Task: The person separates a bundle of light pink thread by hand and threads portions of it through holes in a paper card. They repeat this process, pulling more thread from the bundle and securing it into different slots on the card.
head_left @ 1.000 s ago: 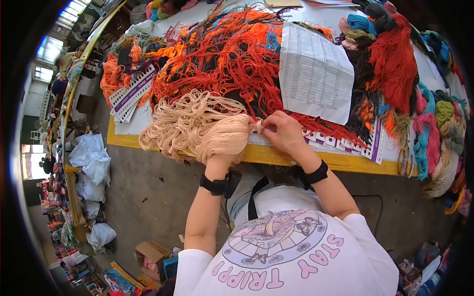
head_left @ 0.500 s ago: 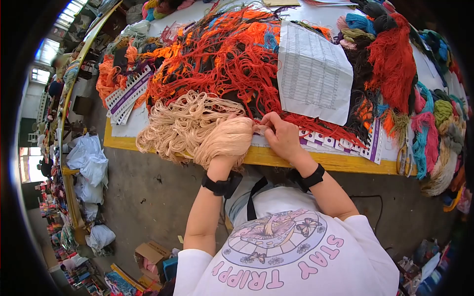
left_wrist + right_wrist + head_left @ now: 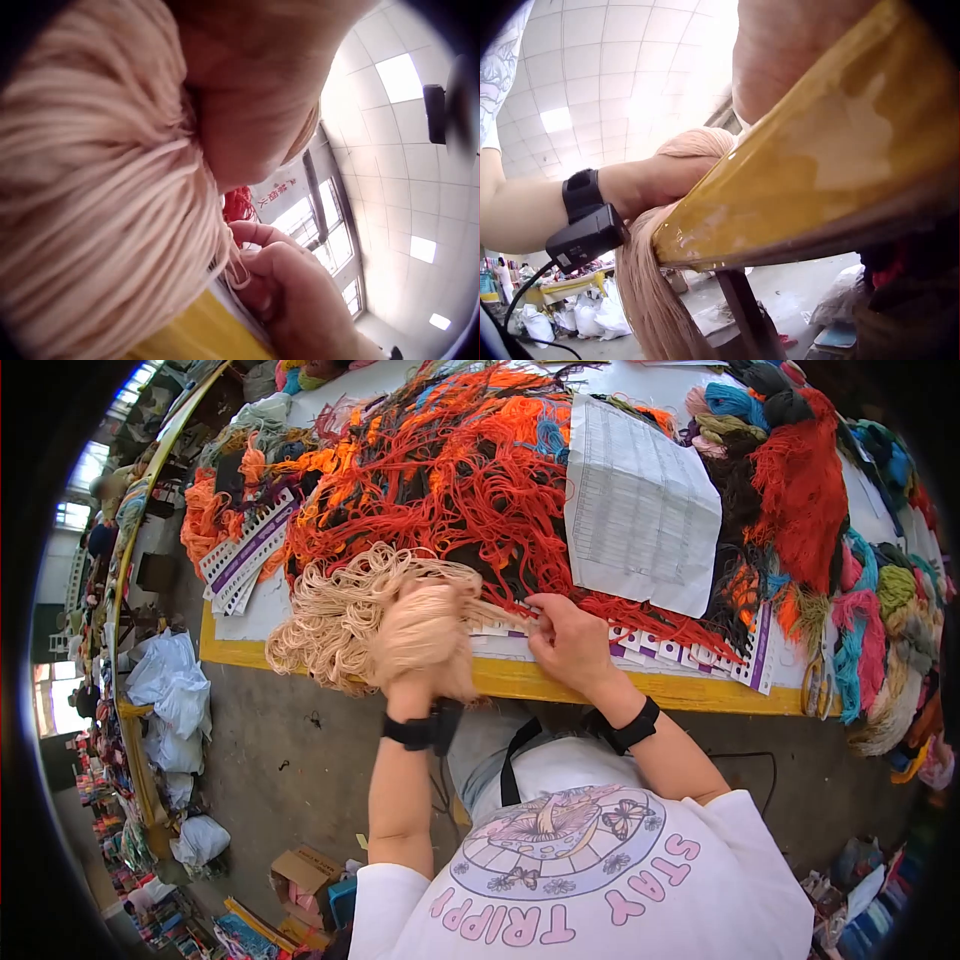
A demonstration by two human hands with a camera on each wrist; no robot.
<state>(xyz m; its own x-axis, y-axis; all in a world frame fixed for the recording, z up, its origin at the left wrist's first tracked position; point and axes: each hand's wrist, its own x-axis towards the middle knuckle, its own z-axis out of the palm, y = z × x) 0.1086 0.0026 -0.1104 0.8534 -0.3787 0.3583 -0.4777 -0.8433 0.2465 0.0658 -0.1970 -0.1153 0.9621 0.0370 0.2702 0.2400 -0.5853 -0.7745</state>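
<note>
A hank of pale peach yarn [image 3: 430, 635] drapes over my left hand [image 3: 255, 90], which grips the gathered strands and is mostly hidden beneath them in the head view. The looser coils of the same yarn [image 3: 325, 610] lie beside it on the table's near edge. To the right, my right hand [image 3: 572, 645] pinches thin pale strands [image 3: 505, 618] that stretch across from the hank. In the left wrist view, a small loop of yarn [image 3: 240, 279] shows at the right hand's fingertips. The hank's lower strands [image 3: 656, 292] hang past the table edge in the right wrist view.
Tangled red and orange yarn [image 3: 450, 490] covers the table behind my hands. A printed sheet [image 3: 640, 510] lies on top, with punched sample cards [image 3: 250, 550] to the left. Scissors [image 3: 817, 680] lie near the right edge. The yellow table edge [image 3: 540, 680] runs in front of me.
My left hand has moved left with the hank, away from the right hand. Strands now stretch between the two. The right hand has stayed in about the same place.
</note>
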